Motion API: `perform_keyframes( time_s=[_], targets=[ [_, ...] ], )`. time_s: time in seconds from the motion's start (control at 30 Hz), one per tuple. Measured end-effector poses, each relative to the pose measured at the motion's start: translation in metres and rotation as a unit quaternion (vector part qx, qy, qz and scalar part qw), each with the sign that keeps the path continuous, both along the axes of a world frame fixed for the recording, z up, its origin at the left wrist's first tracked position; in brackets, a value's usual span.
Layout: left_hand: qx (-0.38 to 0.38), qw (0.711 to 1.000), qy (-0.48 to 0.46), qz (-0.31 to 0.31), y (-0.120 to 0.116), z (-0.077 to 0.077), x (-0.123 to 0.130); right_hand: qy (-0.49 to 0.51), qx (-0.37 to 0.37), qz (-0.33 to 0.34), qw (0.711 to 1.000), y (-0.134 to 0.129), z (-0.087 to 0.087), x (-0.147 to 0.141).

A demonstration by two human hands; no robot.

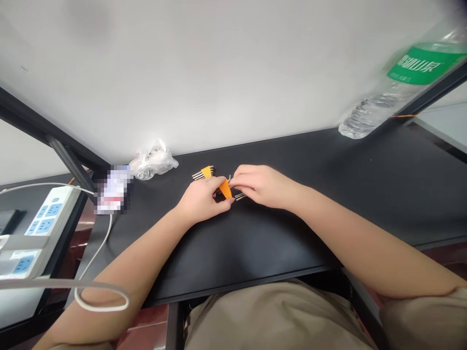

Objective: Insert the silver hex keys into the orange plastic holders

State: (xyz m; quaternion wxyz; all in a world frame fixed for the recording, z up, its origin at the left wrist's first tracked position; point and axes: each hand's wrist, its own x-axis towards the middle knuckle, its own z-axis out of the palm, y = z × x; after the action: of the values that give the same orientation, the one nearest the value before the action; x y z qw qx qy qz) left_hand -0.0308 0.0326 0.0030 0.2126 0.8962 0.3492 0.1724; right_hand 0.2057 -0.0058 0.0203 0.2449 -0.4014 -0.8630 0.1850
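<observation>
My left hand (200, 199) is closed, its thumb and fingers pinching an orange hex key holder (225, 189) just above the black table. Thin metal hex keys (240, 197) stick out of this holder to the right, partly under my right hand. My right hand (260, 184) is closed too, its fingertips pinched at a hex key (229, 178) whose bent end shows beside the holder; the rest of that key is hidden. Just behind my left hand lies a second, yellow-orange holder (208, 171) with several hex keys in a row, their long ends pointing left.
A crumpled clear plastic bag (155, 159) lies by the white wall. At the back right stands a large water bottle (397, 82) with a green label. To the left are a white power strip (49, 214), a blurred-out packet (114, 189) and a looping white cable (104, 306).
</observation>
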Motion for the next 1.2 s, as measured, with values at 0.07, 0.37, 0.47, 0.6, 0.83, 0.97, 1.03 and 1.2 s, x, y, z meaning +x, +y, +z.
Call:
perform_keyframes(
  time_s=[0.07, 0.37, 0.47, 0.6, 0.83, 0.97, 1.03, 1.2],
  targets=[
    [0.002, 1.0, -0.012, -0.006, -0.001, 0.0, 0.0, 0.014, -0.017, 0.007, 1.0, -0.002, -0.001, -0.007],
    [-0.009, 1.0, -0.006, 0.008, 0.002, 0.0, -0.002, -0.092, -0.104, -0.054, 0.989, 0.013, -0.001, 0.023],
    [-0.013, 1.0, 0.005, 0.01, 0.002, 0.001, -0.002, -0.129, -0.153, -0.024, 0.98, 0.018, 0.0, 0.035],
    [-0.013, 1.0, 0.008, 0.012, 0.002, 0.001, -0.001, -0.138, -0.176, -0.004, 0.975, 0.02, 0.001, 0.037],
    [-0.011, 1.0, 0.011, 0.006, 0.002, 0.001, -0.001, -0.165, -0.164, -0.014, 0.972, 0.016, 0.006, 0.029],
    [-0.008, 1.0, 0.011, 0.003, 0.002, 0.001, -0.001, -0.217, -0.139, -0.038, 0.966, 0.011, 0.004, 0.02],
    [-0.007, 1.0, 0.009, 0.002, 0.002, 0.001, -0.001, -0.238, -0.125, -0.056, 0.962, 0.01, 0.002, 0.016],
    [-0.007, 1.0, 0.009, 0.008, 0.002, 0.002, -0.001, -0.18, -0.113, -0.061, 0.975, 0.009, 0.002, 0.015]
  ],
)
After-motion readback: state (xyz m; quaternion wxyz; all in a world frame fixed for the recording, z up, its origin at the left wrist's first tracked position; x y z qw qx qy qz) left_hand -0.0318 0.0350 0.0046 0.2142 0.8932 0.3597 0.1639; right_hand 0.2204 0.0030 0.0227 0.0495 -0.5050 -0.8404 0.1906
